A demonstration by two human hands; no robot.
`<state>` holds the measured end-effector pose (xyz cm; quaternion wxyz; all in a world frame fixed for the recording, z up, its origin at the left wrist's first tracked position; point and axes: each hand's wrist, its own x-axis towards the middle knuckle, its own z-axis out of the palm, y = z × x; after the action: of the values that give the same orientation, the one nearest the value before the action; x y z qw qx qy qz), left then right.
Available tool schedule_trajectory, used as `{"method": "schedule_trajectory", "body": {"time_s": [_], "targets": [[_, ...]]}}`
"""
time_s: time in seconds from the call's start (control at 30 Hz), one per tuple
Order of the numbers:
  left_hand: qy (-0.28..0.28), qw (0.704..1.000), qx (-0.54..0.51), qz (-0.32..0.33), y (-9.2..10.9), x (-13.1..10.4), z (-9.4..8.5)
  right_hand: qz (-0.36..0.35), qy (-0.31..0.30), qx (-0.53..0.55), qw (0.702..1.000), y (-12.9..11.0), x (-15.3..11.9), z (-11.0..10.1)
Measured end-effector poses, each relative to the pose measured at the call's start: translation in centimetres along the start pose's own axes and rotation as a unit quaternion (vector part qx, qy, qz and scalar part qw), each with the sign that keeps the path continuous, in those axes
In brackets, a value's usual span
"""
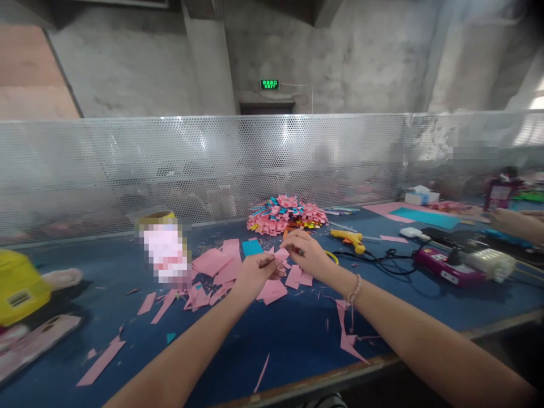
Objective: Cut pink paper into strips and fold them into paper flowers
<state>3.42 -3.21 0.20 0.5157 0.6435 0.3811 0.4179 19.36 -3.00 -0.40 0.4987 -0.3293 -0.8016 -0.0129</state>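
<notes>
Between my two hands is a small piece of pink paper (281,255). My left hand (259,269) pinches its left side, and my right hand (306,254) pinches it from the right with curled fingers. Below and to the left lie loose pink paper pieces (215,262), some cut into strips. A blue paper piece (252,247) rests just behind my left hand. Farther back sits a mound of folded pink and blue paper (280,214). Right of it, a yellow hot glue gun (349,239) lies on its side.
A purple power strip (448,267) with plugs and cables is at right. Beyond it are large coloured sheets (425,217), a tissue box (421,195) and another person's hand (516,224). At left are a yellow container (21,286) and a phone (40,345). A perforated metal screen (170,170) borders the back.
</notes>
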Motion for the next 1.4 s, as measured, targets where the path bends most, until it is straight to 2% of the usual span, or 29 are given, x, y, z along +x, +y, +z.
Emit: {"method": "schedule_trajectory", "body": {"time_s": [0.27, 0.57, 0.77, 1.13, 1.4], "targets": [[0.004, 0.999, -0.041, 0.014, 0.3, -0.2, 0.0, 0.006, 0.017, 0.001, 1.0, -1.3, -0.1, 0.1], [0.003, 0.998, -0.069, 0.013, 0.4, -0.2, 0.1, 0.008, 0.037, 0.028, 0.999, -1.5, -0.2, 0.4], [0.039, 0.993, -0.109, 0.026, 0.1, -0.3, 0.3, 0.017, 0.049, 0.061, 0.997, -1.7, -0.1, 0.4], [0.045, 0.992, -0.006, 0.119, 0.2, -0.4, 0.1, 0.034, 0.075, 0.104, 0.991, -2.0, -0.2, 0.5], [0.045, 0.991, 0.001, 0.124, 0.6, -0.7, 0.5, 0.098, 0.049, 0.13, 0.985, -1.9, -0.1, 0.6]]}}
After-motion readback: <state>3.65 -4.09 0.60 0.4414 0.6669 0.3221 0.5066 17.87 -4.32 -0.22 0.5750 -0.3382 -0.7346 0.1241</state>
